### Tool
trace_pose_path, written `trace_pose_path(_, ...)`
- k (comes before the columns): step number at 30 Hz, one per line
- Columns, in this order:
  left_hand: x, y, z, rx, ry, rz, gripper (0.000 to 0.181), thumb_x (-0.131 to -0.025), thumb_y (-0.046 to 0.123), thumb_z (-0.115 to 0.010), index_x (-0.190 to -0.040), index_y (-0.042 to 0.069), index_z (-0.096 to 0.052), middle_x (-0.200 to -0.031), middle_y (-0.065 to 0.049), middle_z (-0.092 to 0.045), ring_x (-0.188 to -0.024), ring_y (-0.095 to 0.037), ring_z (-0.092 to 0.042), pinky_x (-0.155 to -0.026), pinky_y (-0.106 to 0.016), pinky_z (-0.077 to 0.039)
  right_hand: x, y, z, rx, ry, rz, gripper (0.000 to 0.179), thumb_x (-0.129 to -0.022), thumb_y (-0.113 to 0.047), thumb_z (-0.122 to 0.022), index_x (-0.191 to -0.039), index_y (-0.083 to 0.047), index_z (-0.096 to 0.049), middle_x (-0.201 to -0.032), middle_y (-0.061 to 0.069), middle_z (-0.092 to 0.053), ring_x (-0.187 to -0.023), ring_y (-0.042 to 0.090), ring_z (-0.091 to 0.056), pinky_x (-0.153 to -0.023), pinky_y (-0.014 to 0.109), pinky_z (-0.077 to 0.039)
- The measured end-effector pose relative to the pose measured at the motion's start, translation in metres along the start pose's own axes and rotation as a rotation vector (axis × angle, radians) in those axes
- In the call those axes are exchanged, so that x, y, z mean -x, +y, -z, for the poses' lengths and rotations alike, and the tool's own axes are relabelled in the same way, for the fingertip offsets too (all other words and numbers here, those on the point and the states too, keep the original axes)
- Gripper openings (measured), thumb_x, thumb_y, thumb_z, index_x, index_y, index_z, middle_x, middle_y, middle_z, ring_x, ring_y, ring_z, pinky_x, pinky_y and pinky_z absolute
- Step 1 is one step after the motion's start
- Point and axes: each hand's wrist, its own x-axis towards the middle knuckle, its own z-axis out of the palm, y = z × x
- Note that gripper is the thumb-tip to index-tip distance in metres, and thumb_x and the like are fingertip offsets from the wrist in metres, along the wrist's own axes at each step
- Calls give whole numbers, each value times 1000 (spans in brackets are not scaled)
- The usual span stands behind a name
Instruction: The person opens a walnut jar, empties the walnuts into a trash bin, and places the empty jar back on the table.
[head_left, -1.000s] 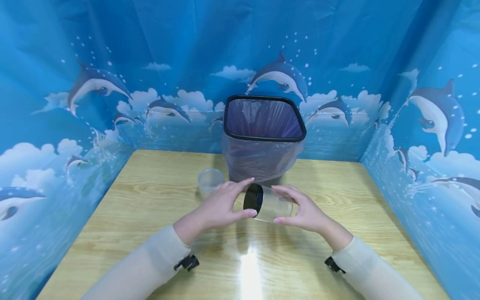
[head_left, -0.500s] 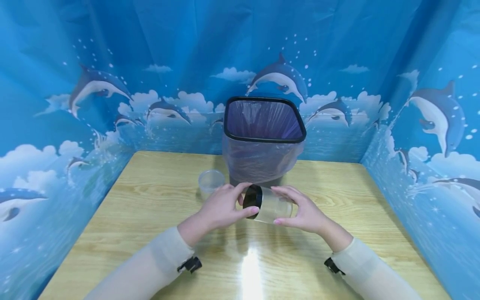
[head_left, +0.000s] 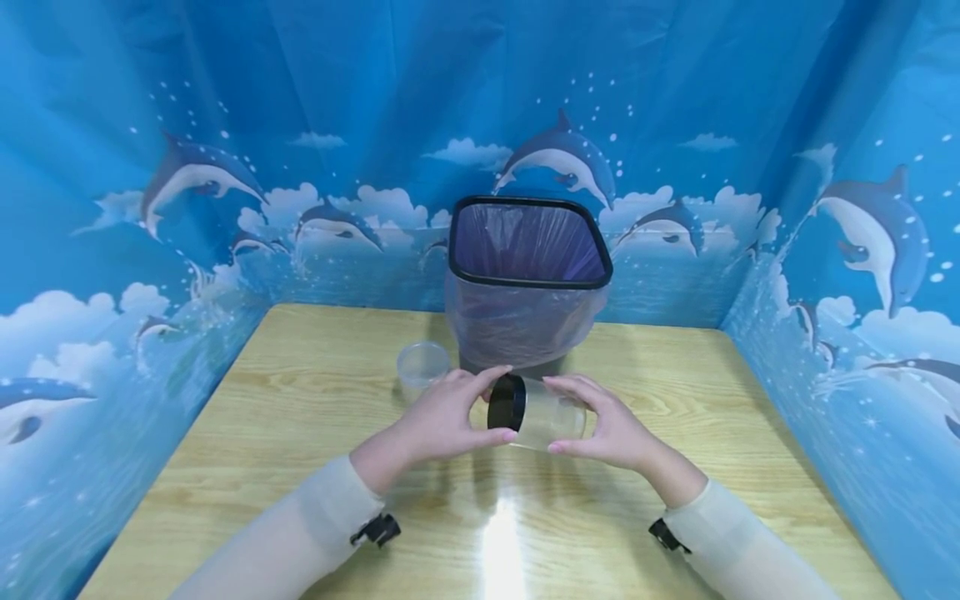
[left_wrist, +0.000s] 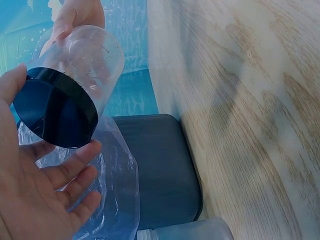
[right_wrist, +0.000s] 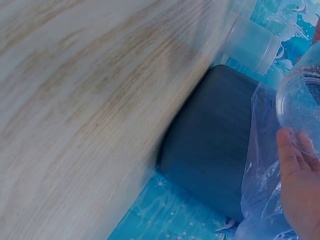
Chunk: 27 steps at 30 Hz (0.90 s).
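Note:
A clear plastic jar [head_left: 551, 414] with a black screw lid [head_left: 506, 403] lies sideways in the air over the table, lid to the left. My right hand [head_left: 607, 423] grips its base end, thumb below and fingers above; the right wrist view shows the jar's round clear bottom [right_wrist: 302, 107] at the fingertips. My left hand [head_left: 447, 417] spans the lid, with thumb and fingertips at its rim. In the left wrist view the lid's flat top [left_wrist: 55, 112] faces the left palm, and the other fingers are spread loosely.
Behind the hands stands a dark bin [head_left: 531, 242] with a translucent purple liner folded over its rim. Left of it an uncapped clear plastic container [head_left: 422, 363] stands on the wooden table [head_left: 315, 392]. Blue dolphin-print curtains [head_left: 360, 100] surround the table.
My left fingers closed in on the lid half a second ago, then shifted slightly back along its rim. The jar and my right hand stay nearly in place.

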Motion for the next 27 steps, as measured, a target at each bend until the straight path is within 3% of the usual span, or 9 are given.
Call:
trace_pose_path(9,-1,-4,-1,43,-10,-27,93,-80,74,-65,-157,34,-32,-120,6,-62,-117,-16,-51,-103,-48,-42,2,2,1,17,5,15,82,-76,-29,-90,-147,-19,-50,-139,-2,-54,-124,22,-55,-105,35,-46)
trace_pose_path(15,-2,-4,-1,47,1,-59,91,-79,68,-71,-155,36,-33,-121,5,-61,-117,-16,-50,-102,-47,-42,2,2,1,41,9,15,82,-75,-29,-90,-146,-20,-51,-138,-1,-54,-122,22,-56,-104,40,-47)
trace_pose_path(27,-3,-6,-4,41,37,-140,93,-80,62,-74,-157,31,-32,-123,3,-61,-120,-20,-50,-106,-50,-38,4,3,4,39,20,-9,82,-74,-30,-91,-146,-21,-52,-138,-2,-54,-122,23,-56,-104,46,-46)
